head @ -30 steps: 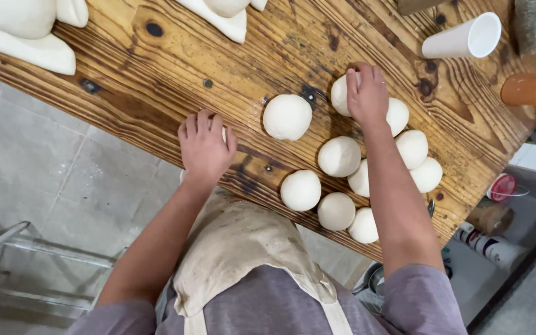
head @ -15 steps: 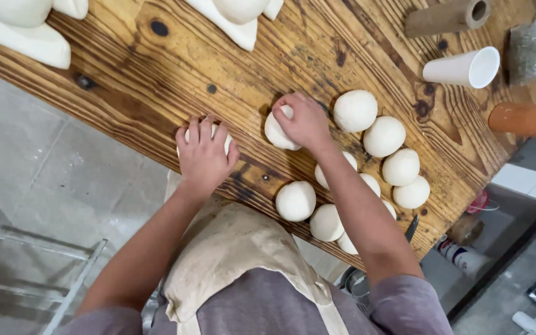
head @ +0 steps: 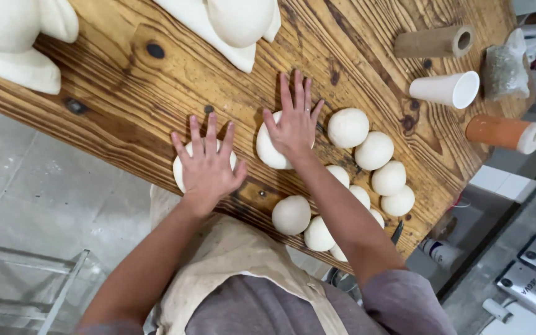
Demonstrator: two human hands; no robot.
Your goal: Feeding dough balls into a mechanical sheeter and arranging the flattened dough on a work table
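Two flat palms pressed down: the left hand [head: 208,162] covered a white clay ball [head: 181,174] near the wooden bench's [head: 125,87] front edge, the right hand [head: 294,121] another white clay ball [head: 269,149], fingers splayed, gripping nothing; bare boards lay beyond.

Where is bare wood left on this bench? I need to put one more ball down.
Bare wood lies between the left hand and the plaster mould, and between the right hand and the white cup. The white balls crowd the near right edge.
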